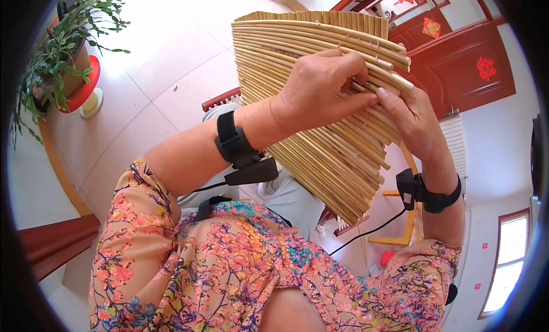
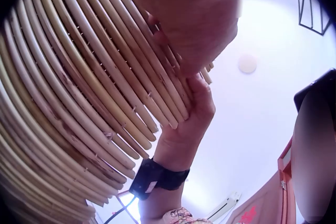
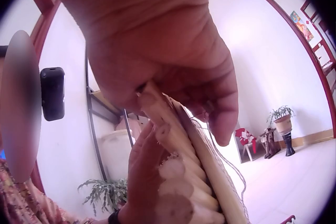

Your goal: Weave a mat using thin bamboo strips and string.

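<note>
A mat of straw-coloured plant stalks [image 1: 320, 137], laid side by side and stitched with thread, is held up over the person's lap. The left hand [image 1: 320, 86] bends its fingers over the upper stalks, its thumb and forefinger pinching close to the stalk ends; what lies inside the pinch is hidden. On the right, the right hand [image 1: 414, 117] grips the mat's edge, thumb on the near face and fingers behind. Seen from the right wrist, that hand covers the cut stalk ends [image 3: 176, 169], and a loose pale thread [image 3: 231, 163] hangs alongside.
Light grey trousers [image 1: 291, 203] show beneath the mat. A potted plant [image 1: 63, 63] stands on a red stand at left. At right are a yellow wooden frame [image 1: 406, 229] and a red door [image 1: 457, 69]. Black camera cables run from both wrists.
</note>
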`<state>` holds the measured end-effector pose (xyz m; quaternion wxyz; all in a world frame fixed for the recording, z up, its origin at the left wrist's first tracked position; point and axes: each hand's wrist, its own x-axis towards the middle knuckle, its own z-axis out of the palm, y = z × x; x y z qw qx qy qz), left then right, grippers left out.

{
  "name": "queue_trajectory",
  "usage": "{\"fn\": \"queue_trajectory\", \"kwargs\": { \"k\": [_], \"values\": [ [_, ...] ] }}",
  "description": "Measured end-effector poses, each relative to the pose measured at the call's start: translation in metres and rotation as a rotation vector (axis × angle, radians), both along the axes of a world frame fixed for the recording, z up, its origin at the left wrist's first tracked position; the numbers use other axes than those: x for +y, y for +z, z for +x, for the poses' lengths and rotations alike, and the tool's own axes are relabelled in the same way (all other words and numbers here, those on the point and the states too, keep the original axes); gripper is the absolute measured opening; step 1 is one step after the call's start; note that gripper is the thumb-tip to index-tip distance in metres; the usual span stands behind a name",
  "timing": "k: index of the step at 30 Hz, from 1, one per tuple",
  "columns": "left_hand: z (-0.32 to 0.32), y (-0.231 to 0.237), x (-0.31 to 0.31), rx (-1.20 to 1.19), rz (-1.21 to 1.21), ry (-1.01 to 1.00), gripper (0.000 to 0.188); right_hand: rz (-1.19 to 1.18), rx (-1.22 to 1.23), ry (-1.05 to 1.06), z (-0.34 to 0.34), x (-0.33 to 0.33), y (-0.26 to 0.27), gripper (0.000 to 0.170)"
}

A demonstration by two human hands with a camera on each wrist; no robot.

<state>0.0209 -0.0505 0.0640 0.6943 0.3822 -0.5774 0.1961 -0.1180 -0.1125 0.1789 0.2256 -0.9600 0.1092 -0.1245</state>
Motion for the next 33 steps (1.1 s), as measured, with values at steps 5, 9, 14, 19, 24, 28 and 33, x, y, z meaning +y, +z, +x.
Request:
{"fn": "queue_trajectory", "kwargs": {
  "k": [5,9,14,19,24,28,33],
  "values": [
    [-0.001,0.005,0.004,-0.008,0.047,0.052,0.021,-0.045,-0.012,0.002,-0.001,-0.004,0.001,0.034],
    [0.001,0.008,0.004,-0.059,0.056,0.099,0.013,-0.047,-0.031,0.0,0.002,-0.003,-0.001,0.034],
    [-0.005,0.006,-0.003,-0.088,-0.011,0.197,0.011,-0.103,-0.058,-0.012,0.002,-0.001,0.0,0.032],
    [-0.009,0.007,-0.004,-0.062,-0.05,0.17,0.011,-0.076,-0.033,-0.018,0.001,-0.003,0.001,0.032],
    [-0.012,0.009,-0.005,-0.052,-0.068,0.164,0.012,-0.015,0.071,-0.022,0.0,-0.006,0.009,0.032],
    [-0.011,0.009,-0.005,-0.054,-0.068,0.137,0.012,-0.04,0.062,-0.009,0.0,-0.006,0.007,0.032],
    [-0.01,0.009,-0.008,-0.055,-0.106,0.117,0.013,-0.056,0.058,-0.021,0.0,-0.002,0.007,0.031]
  ]
}}
